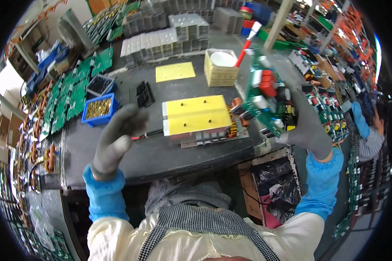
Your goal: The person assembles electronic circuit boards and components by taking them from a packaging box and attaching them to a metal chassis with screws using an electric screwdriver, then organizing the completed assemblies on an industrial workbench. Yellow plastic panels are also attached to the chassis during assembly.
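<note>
My right hand (pixel 308 130), in a grey glove, grips a green circuit board (pixel 253 104) by its right side. The board is tilted up over the bench's right end and carries red, white and yellow components. Slightly blurred, my gloved left hand (pixel 117 141) is raised over the bench with thumb and fingers apart and nothing between them. To its right lies a metal-sided unit with a yellow sheet (pixel 198 114) on top. Copper coils (pixel 237 126) show at that unit's right end. A red and black cable (pixel 148 134) leaves its left end near my left hand.
Left of centre stand a blue bin of brass-coloured small parts (pixel 98 108) and a bin of black pieces (pixel 101 85). Behind are a loose yellow sheet (pixel 175 71), a cream box (pixel 220 76) with a red-handled brush (pixel 245 50), and stacked metal housings (pixel 150 45). A co-worker's sleeve (pixel 360 119) appears far right.
</note>
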Motion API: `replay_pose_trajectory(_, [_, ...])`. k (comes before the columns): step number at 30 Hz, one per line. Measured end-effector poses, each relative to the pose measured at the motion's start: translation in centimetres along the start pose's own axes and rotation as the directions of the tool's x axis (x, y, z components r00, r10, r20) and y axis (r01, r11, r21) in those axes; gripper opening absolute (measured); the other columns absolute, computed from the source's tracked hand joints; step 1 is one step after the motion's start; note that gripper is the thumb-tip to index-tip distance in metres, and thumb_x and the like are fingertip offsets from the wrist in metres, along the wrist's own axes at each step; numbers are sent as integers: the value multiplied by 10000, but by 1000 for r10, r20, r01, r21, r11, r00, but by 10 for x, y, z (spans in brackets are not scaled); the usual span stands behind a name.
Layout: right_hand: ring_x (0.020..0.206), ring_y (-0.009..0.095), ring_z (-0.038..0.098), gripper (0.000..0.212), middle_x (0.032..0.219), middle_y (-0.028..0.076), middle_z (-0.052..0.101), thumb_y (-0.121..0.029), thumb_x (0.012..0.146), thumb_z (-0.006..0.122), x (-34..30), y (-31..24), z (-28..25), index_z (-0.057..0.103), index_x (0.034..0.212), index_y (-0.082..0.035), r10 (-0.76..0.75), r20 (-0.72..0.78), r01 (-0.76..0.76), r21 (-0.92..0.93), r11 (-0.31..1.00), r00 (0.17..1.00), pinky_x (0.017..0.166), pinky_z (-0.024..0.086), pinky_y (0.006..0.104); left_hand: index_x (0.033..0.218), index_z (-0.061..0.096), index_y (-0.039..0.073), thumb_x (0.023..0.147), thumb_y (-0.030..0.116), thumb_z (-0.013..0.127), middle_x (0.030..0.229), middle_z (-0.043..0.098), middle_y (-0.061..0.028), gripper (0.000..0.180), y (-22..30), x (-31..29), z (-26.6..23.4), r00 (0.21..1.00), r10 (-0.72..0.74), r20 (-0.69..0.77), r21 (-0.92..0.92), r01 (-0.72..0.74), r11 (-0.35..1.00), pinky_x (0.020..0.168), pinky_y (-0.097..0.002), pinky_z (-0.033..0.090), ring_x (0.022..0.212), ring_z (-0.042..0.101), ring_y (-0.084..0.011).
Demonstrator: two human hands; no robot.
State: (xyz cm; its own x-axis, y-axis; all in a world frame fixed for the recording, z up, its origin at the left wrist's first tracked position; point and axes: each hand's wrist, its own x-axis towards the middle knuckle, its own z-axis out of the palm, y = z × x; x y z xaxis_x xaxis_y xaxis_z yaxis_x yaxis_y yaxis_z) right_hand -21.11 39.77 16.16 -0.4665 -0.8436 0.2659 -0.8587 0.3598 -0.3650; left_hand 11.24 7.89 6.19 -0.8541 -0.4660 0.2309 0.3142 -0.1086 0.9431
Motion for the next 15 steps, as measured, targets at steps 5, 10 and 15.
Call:
replay_pose_trajectory(5, [1256, 418, 504, 1056, 1342, 230, 505, -258, 558, 832, 67, -43, 31, 393, 1489, -21, -191, 245, 240, -190, 952, 951, 1076, 421, 459, 1502, 335, -60, 683, 551, 889, 1499, 445, -262, 1162, 18, 54, -1, 954, 156, 255, 725, -295, 622, 1157, -489, 352, 1431, 401, -404])
replay_pose_trajectory(10, [1312, 423, 472, 1136, 1395, 208, 479, -261, 524, 868, 102, -48, 70, 360, 1520, -59, -256, 464, 379, -193, 905, 848, 1108, 383, 495, 1509, 277, -98, 605, 737, 820, 1543, 348, -316, 1345, -5, 90, 9, 900, 69, 431, 842, -428, 329, 1190, -511, 293, 1473, 305, -453])
replay_pose_trajectory(15, [1305, 391, 485, 1107, 1371, 204, 494, -300, 508, 875, 122, -42, 97, 413, 1478, -34, -331, 505, 481, -201, 853, 797, 1108, 381, 506, 1511, 288, -64, 589, 836, 749, 1538, 335, -311, 1368, -33, 99, 2, 922, -109, 373, 911, -341, 230, 1211, -564, 238, 1482, 240, -497])
